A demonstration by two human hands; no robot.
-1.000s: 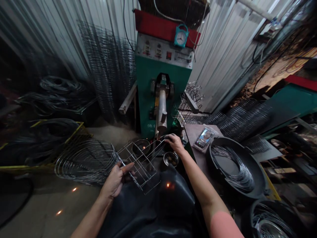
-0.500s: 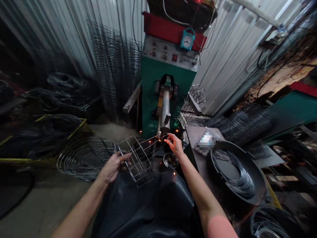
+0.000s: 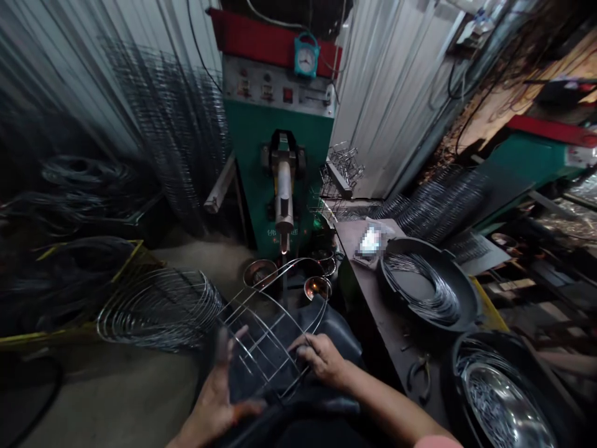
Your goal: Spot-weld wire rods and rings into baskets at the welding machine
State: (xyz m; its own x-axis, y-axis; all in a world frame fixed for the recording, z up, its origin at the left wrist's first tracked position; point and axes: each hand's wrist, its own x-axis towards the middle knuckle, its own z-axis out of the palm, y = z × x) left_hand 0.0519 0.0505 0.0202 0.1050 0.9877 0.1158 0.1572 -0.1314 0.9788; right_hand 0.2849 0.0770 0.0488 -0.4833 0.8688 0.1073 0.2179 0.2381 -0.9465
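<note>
One green spot welder [image 3: 252, 149] stands ahead, and two black tubs [image 3: 459, 280] of wire rings sit to the right, one on a metal workbench [image 3: 368, 298]. A curved wire basket frame [image 3: 268, 339] lies against the black apron [image 3: 340, 336] over the person's lap. The left hand [image 3: 217, 404] is spread open beside its lower wires; the right hand [image 3: 321, 361] curls over a wire, fingers closed on it. Two small steel bowls [image 3: 260, 272] sit just beyond the frame.

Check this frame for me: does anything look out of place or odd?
A pixelated patch on the workbench stands out: it hides whatever lies there, so that item cannot be identified. Nothing else looks spilled or damaged.
</note>
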